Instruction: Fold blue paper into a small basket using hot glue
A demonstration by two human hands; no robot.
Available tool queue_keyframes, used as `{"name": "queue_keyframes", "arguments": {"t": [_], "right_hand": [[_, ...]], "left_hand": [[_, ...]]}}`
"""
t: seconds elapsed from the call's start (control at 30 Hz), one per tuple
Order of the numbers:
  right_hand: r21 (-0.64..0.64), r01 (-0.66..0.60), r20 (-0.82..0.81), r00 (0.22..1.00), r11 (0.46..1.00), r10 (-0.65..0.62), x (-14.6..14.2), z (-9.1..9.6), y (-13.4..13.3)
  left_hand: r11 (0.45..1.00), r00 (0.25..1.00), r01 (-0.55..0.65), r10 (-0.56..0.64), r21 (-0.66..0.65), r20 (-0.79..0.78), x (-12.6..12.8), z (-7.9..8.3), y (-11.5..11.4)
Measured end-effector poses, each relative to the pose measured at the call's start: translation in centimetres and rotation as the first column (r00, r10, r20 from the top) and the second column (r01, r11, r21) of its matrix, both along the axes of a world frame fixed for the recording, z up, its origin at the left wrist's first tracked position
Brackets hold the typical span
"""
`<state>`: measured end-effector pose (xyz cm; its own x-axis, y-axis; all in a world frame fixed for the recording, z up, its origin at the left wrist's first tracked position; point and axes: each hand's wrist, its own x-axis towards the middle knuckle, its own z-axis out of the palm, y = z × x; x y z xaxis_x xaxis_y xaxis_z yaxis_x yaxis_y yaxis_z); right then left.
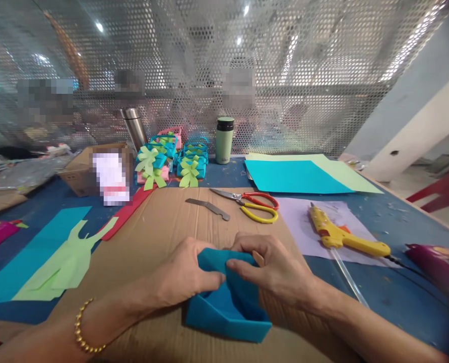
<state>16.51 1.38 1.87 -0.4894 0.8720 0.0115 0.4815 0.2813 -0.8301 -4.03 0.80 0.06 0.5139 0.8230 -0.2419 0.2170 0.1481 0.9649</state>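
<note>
A blue folded paper box (230, 322) sits on a sheet of brown cardboard (159, 217) in front of me. Its near wall is upright and its far wall is between my hands. My left hand (188, 272) grips the far left side, thumb inside and fingers behind. On the far right side my right hand (267, 264) pinches the wall, thumb inside. The fingertips behind the paper are hidden. Just beyond lie scissors (260, 205) with one red and one yellow handle, and a bare metal blade (209, 207).
A yellow glue gun (345, 239) with a clear stick rests on lilac paper (296, 222) at right. Blue sheets (296, 176) and cut green paper (58, 269) lie around. Small finished paper baskets (190, 164), a green tumbler (224, 141) and a steel flask (134, 127) stand at the back.
</note>
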Motion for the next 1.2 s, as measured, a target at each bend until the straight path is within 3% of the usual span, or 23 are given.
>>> {"name": "queue_keyframes", "arguments": {"t": [0.27, 0.47, 0.6, 0.73, 0.87, 0.93, 1.03, 1.2], "right_hand": [[0.023, -0.094, -0.013, 0.995, 0.995, 0.095, 0.6, 0.4, 0.4], [0.132, -0.045, 0.062, 0.997, 0.990, 0.037, 0.1, 0.7, 0.1], [0.061, -0.026, -0.028, 0.999, 0.998, 0.028, 1.0, 0.3, 0.6], [-0.048, 0.075, -0.189, 0.979, 0.996, -0.082, 2.4, 0.4, 1.7], [-0.147, -0.016, -0.190, 0.982, 0.989, -0.012, 2.3, 0.4, 2.0], [-0.157, -0.032, -0.180, 0.984, 0.987, 0.003, 1.9, 0.0, 1.8], [-0.096, 0.044, -0.129, 0.990, 0.994, -0.057, 1.5, -0.9, 1.7], [-0.079, 0.107, -0.173, 0.978, 0.991, -0.120, 2.0, -1.2, 2.2]], "left_hand": [[1.000, 0.999, 0.019, -0.019, -0.008, -0.042, 0.1, 0.5, 0.0], [0.999, 0.998, 0.040, -0.041, -0.014, -0.046, 0.1, 0.5, -0.2], [0.998, 0.999, 0.048, -0.048, -0.052, -0.003, -0.1, 0.6, 0.1], [0.995, 0.999, -0.042, 0.044, -0.087, 0.019, -0.3, 1.0, 0.7], [0.989, 0.994, -0.075, 0.084, -0.127, 0.066, -0.8, 0.9, 1.2], [0.989, 0.995, -0.069, 0.078, -0.132, 0.063, -0.9, 0.7, 1.4], [0.989, 0.996, -0.051, 0.060, -0.138, 0.060, -1.2, 0.5, 1.5], [0.993, 0.974, -0.022, 0.048, -0.119, 0.223, -1.6, 1.3, 1.8]]}}
